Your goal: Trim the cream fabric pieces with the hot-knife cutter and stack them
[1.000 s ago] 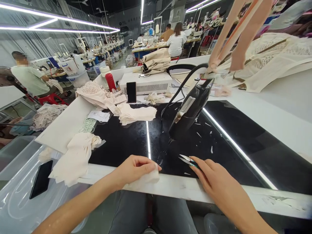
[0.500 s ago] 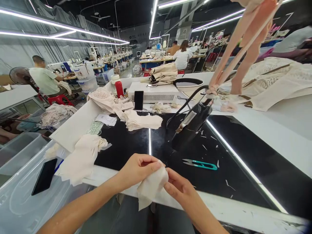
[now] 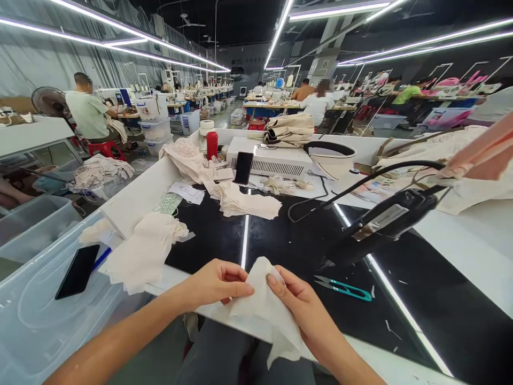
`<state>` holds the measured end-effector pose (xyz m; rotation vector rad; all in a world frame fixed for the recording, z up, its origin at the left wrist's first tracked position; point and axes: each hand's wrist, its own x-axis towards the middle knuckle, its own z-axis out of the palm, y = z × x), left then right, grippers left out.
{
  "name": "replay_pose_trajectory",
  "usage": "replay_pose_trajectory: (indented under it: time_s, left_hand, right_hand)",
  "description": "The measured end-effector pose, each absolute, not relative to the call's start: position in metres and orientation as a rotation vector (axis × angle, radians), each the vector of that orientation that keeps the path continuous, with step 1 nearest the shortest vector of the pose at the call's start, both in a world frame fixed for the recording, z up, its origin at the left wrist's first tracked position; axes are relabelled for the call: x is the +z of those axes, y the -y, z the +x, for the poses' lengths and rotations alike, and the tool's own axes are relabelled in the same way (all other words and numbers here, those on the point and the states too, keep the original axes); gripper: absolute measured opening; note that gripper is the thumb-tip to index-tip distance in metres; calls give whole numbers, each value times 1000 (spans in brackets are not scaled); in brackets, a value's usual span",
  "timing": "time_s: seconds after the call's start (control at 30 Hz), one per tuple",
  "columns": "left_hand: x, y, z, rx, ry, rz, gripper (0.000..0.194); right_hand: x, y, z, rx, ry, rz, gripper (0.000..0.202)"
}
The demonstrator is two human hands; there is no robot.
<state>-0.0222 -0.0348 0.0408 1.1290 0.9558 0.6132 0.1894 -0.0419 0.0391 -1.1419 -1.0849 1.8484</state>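
Observation:
A cream cloth piece (image 3: 262, 302) hangs between my two hands over the table's front edge. My left hand (image 3: 224, 283) pinches its left edge between thumb and fingers. With the thumb on top, my right hand (image 3: 294, 294) grips the cloth's upper right part, and a loose corner drops below it. Teal thread snips (image 3: 347, 289) lie on the black mat to the right of my right hand. A stack of cream pieces (image 3: 248, 200) rests at the back of the mat, and another cream pile (image 3: 142, 251) is to the left.
A black handheld tool (image 3: 385, 224) with a cable hangs tilted over the mat's right side. A dark phone (image 3: 77, 271) lies on a clear plastic lid (image 3: 44, 321) at left. Another phone (image 3: 243, 168) leans against a white box (image 3: 268, 160). A seated person (image 3: 86, 112) is at far left.
My hands have shifted on the cloth, which now spreads wider and hangs further right. The black tool and its pink cloth have swung right. The view has turned slightly.

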Motion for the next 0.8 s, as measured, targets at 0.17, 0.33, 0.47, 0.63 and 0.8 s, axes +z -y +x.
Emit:
replay_pose_trajectory:
  time_s: [0.17,0.33,0.47,0.63,0.8]
  left_hand:
    - [41,34,-42,610,-1006,1113,50]
    - [41,31,-51,603,-957,1128,52]
    - [35,26,-49,554,-833,1038,47]
    - [32,19,-50,538,-897,1076,32]
    - [32,18,-55,538,-957,1110,30]
  right_hand:
    - [43,31,184,1828,1102,-1197,49]
    - [41,19,175,1911,1053,-1160,47]
    - [39,11,170,1957,1045,-1143,49]
    - [31,3,174,2127,1104,-1140,53]
    - [25,1,177,2212,1051,-1136,50]
